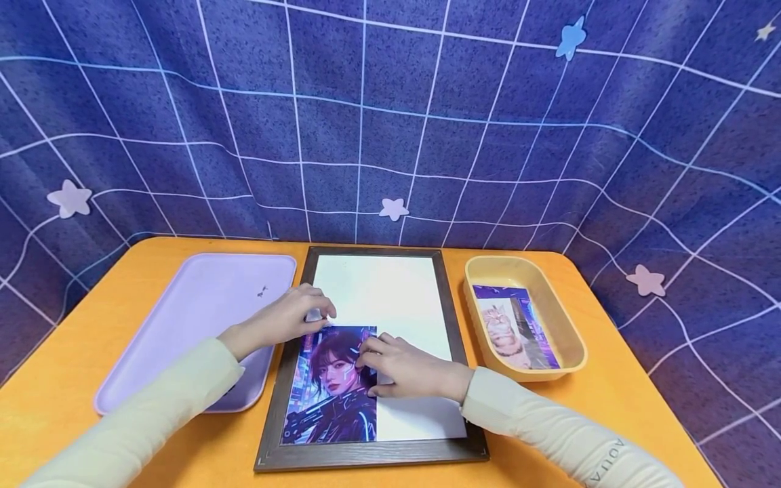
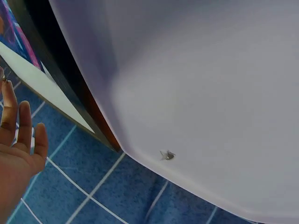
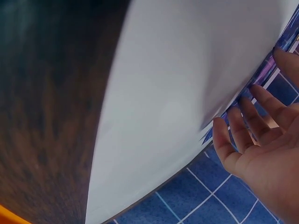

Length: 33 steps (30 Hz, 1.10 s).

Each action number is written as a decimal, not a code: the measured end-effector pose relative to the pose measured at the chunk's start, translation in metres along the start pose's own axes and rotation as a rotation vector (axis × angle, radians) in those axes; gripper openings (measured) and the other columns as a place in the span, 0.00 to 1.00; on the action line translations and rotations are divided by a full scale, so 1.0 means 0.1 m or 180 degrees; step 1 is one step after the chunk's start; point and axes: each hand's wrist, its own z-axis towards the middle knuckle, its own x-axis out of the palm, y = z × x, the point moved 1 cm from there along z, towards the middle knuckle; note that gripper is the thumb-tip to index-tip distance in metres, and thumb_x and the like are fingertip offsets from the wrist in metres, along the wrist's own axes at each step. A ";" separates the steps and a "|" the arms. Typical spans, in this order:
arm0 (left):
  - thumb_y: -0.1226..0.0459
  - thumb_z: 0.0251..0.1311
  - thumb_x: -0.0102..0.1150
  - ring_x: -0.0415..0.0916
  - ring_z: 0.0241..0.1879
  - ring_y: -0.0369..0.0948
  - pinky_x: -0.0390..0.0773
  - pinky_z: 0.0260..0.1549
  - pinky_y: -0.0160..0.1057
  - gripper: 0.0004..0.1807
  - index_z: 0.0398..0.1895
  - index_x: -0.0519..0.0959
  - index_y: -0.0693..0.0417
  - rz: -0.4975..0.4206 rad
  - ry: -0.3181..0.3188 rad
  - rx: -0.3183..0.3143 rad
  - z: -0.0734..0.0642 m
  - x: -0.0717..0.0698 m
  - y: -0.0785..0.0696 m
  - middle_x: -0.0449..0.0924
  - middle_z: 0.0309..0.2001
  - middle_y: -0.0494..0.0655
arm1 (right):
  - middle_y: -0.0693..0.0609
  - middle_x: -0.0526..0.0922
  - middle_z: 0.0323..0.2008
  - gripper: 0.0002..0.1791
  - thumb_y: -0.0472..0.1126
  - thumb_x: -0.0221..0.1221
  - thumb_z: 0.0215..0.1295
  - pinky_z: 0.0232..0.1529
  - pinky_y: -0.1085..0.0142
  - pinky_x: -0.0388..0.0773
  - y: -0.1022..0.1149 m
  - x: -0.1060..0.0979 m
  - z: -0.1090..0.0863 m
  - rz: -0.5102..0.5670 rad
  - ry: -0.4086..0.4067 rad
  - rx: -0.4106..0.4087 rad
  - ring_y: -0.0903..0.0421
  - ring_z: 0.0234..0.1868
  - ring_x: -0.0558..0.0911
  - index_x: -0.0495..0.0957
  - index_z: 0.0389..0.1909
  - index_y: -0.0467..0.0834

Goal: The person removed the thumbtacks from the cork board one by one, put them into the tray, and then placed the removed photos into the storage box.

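A portrait print of a figure in neon colours lies on the lower left part of a white board in a dark frame. My left hand is at the print's upper left corner, with finger and thumb pinching a tiny shiny thing that looks like a push pin. Its exact shape is too small to tell. Fingertips of my right hand rest on the print's right edge, spread and slightly bent. The right wrist view shows those fingers against the edge, holding nothing.
To the left is a lilac tray with a few small, pin-like bits. A yellow bin at right holds more prints, one showing a cat. A blue gridded curtain hangs behind the orange table.
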 end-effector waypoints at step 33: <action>0.67 0.47 0.64 0.74 0.39 0.48 0.66 0.36 0.52 0.09 0.34 0.80 0.48 0.0366 -0.0428 -0.0754 -0.54 -0.19 0.78 0.79 0.29 0.39 | 0.54 0.69 0.55 0.22 0.52 0.58 0.59 0.55 0.65 0.68 0.00 0.02 -0.01 0.0016 0.0031 0.0056 0.58 0.54 0.69 0.72 0.53 0.48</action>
